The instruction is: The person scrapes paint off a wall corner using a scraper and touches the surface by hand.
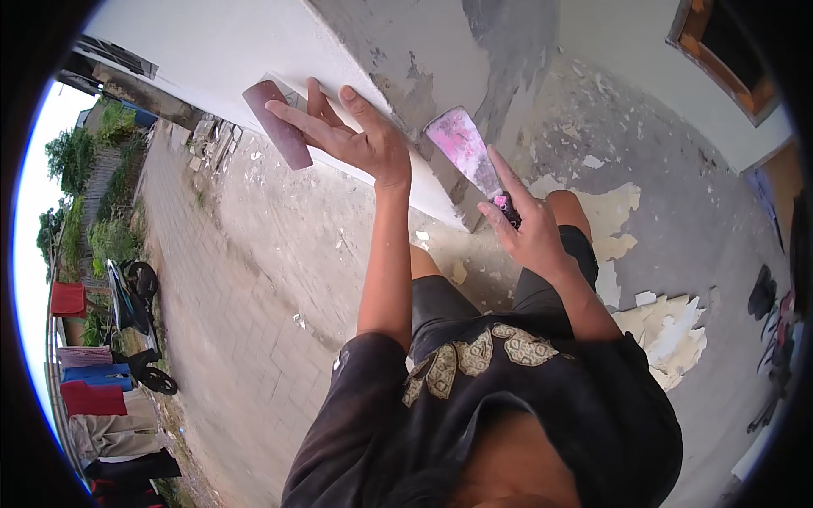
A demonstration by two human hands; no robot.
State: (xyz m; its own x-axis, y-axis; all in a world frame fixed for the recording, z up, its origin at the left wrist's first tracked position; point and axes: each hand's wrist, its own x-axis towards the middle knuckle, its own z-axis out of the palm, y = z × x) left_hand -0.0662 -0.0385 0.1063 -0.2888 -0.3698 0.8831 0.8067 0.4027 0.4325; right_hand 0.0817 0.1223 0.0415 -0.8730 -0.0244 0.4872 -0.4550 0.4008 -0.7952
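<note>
Beside the outer corner of a white wall (195,34), the left fingers (323,130) are spread, and a maroon sheet (288,140) lies under the outstretched ones, tilted. Whether the hidden side of the sheet touches the wall cannot be told, nor how firmly it is gripped. Near the thumb runs the wall's edge, with white on one side and a grey face (440,34) on the other.

Close by, the right fingers (511,178) are closed around the dark handle (511,217) of a scraper (460,142), the forefinger reaching along the blade and the thumb pressing from the opposite side; the rest are mostly hidden. The blade, smeared pink and white, points up toward the grey face.

As for how far things are, the white side looks mostly even, while the grey side above the fingers remains patchy, with rough and darker areas, so it seems less finished. Pale flakes (593,161) are scattered on the ground beyond the right fingers, and broken peeled pieces (669,339) lie nearer the body, right of the knees. Around the fingers, no container can be made out.
</note>
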